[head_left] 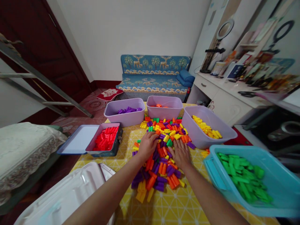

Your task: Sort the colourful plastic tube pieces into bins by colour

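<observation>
A mixed pile of small ridged plastic pieces [161,161], coloured orange, purple, yellow and green, covers the middle of the table. My left hand [148,144] is at the pile's left side, its fingers curled closed among the pieces; what they grip is hidden. Just past those fingertips is an orange piece [157,132]. Resting on the right side of the pile, my right hand [181,153] has its fingers spread and nothing held in them. A green piece [169,142] lies close to its fingertips.
Lilac bins hold purple [124,118], orange [164,112] and yellow pieces [208,141] along the far side. A hinged tin [114,150] of red pieces stands left, a blue bin [276,187] of green pieces right. White plastic lids [67,190] lie near left on the yellow tablecloth [131,212].
</observation>
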`<state>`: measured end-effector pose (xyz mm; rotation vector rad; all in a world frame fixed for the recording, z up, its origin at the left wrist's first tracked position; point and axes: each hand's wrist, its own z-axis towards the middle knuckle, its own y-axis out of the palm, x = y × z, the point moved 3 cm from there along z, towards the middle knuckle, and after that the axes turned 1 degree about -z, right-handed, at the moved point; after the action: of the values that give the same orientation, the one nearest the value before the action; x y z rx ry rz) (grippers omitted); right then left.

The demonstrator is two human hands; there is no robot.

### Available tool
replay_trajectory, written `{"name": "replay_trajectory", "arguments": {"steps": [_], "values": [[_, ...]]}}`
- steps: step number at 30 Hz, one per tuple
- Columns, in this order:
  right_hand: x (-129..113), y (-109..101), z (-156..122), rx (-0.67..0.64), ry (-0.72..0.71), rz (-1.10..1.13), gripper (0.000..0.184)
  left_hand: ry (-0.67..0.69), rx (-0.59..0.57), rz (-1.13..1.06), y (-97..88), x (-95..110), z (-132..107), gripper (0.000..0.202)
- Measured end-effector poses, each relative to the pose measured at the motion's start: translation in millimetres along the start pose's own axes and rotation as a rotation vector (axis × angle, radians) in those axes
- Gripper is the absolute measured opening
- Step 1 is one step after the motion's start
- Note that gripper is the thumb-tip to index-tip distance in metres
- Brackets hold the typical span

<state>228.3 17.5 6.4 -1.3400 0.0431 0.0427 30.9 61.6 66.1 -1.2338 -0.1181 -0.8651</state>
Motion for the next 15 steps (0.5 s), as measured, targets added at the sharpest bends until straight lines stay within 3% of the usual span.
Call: {"name": "replay_trajectory", "arguments": {"steps": [7,11,15], "values": [[-1,-3,-1,-0.004,0.005,-0.003,0.061,0.165,-0.21,0.204,22.7,38,11,0.04],[0,-1,-2,-0.015,0.013,0.0,0.064,0.195,-0.28,0.317,28.9,45,15,0.033],[-1,-5,-3,-0.008,0.016,-0.001,0.064,0.181,-0.387,0.295,28.7,47,25,0.031]]}}
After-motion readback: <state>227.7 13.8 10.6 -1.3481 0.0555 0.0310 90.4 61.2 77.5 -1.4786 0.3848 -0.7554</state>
